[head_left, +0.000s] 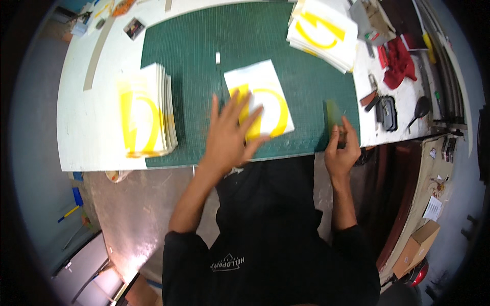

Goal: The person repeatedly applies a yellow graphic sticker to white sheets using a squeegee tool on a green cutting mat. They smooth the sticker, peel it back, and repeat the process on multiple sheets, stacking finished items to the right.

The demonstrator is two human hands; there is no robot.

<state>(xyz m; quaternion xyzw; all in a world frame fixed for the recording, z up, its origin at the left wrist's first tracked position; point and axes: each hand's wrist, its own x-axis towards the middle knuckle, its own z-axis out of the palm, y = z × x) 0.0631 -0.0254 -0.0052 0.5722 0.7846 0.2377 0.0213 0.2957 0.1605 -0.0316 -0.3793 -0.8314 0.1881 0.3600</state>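
Observation:
A white sheet with a yellow print (271,94) lies slightly turned on the green cutting mat (199,102). Over its lower left part my left hand (227,135) is spread, fingers apart and blurred by motion; whether it presses on the sheet I cannot tell. Between the thumb and fingers of my right hand (343,150) is a thin, flat yellow-green piece (333,112), held upright near the mat's right edge. Its kind is too blurred to make out. To the left stands a stack of similar printed sheets (145,112), fanned at its right side.
Another stack of printed sheets (324,33) sits at the far right, beside an open cardboard box (372,23). A red cloth (399,64), a black case (389,113) and small tools lie along the table's right side. A small white block (218,57) is beyond the sheet.

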